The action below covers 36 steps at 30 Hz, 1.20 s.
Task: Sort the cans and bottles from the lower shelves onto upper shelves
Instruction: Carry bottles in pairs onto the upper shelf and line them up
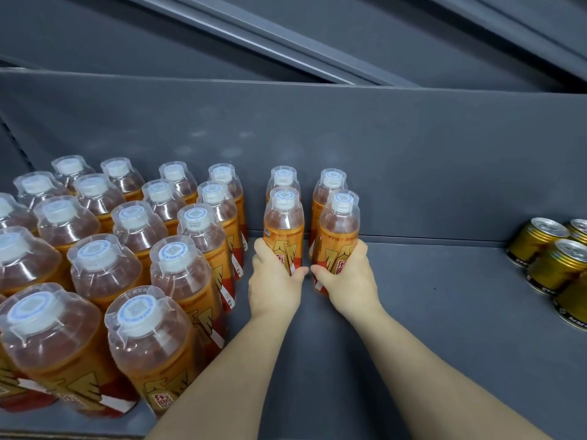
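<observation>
Both hands are up on the grey shelf [444, 312], one orange drink bottle each. Left hand [274, 281] grips the left-held bottle [283, 223] low on the label, fingers [261, 249] curled round its left side and thumb across the front. Right hand [346, 277] mirrors that on the right-held bottle [339, 227], with its fingers [362, 249] round the right side. The thumb tips nearly meet in the gap between the two bottles. Both bottles are upright, with white caps under clear shrink covers. Their bases are mostly hidden by the hands, so can't tell if they're seated on the shelf or just off it. Right behind them are a rear-left bottle [283, 179] and a rear-right bottle [328, 185], each just behind its held one and close to the back panel [349, 138]. On the left is a packed block of the same bottles [127, 249] in tight rows. Its nearest column is just beside the left hand, with only a narrow gap, so that side is tight. On the right is a cluster of gold cans [552, 262], well apart from the right hand and partly cut off by the frame edge. Overhead is the underside of the next shelf, with a grey rail [254, 36] running diagonally.
</observation>
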Available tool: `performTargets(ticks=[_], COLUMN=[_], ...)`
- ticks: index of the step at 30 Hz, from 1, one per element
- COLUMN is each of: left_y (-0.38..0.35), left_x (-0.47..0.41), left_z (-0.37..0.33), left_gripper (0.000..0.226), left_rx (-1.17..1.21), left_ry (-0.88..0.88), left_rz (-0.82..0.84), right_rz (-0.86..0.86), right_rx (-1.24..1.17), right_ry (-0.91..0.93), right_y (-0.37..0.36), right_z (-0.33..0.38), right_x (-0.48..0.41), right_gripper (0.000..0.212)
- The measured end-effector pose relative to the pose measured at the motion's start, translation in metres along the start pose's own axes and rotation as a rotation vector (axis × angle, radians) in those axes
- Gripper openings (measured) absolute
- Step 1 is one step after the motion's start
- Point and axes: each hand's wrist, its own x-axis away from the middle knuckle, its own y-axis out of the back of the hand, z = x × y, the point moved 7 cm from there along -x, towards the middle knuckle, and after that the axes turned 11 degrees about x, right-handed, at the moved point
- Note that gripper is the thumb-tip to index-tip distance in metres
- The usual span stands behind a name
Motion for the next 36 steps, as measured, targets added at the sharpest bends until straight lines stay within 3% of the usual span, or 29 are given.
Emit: performTargets(ticks=[36], left_y=[-0.003], left_x=[-0.008], left_z=[-0.001], left_gripper=[0.086], left_rx=[-0.058], left_ry=[0.008], left_rz=[0.025], right_rz=[-0.023], right_rx=[0.006], right_ry=[-0.042], right_y=[-0.013], right_z=[0.0], right_x=[-0.01], right_gripper=[0.07])
